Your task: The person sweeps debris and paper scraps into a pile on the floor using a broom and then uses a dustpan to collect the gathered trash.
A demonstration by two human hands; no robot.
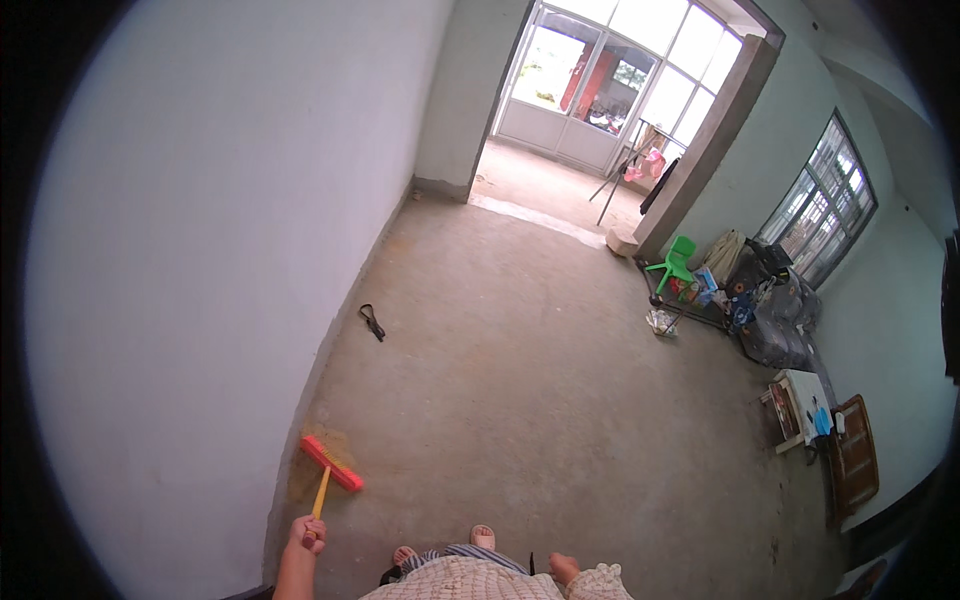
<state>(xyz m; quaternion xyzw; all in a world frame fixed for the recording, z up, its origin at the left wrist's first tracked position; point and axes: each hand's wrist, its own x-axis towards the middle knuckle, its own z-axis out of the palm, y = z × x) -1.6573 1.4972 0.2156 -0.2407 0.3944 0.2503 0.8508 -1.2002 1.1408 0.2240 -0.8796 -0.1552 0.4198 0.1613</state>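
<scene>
The left hand [306, 533] holds a broom [330, 470] in a closed grip, its red head beside the wall [200, 250]. The right hand's [563, 569] grip cannot be told.

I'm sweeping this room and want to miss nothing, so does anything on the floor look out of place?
Yes: a small dark strap-like object lies alone on the bare concrete floor near the left wall, away from the clutter along the right wall. The left hand holds the red broom, whose head sits by that same wall.
</scene>
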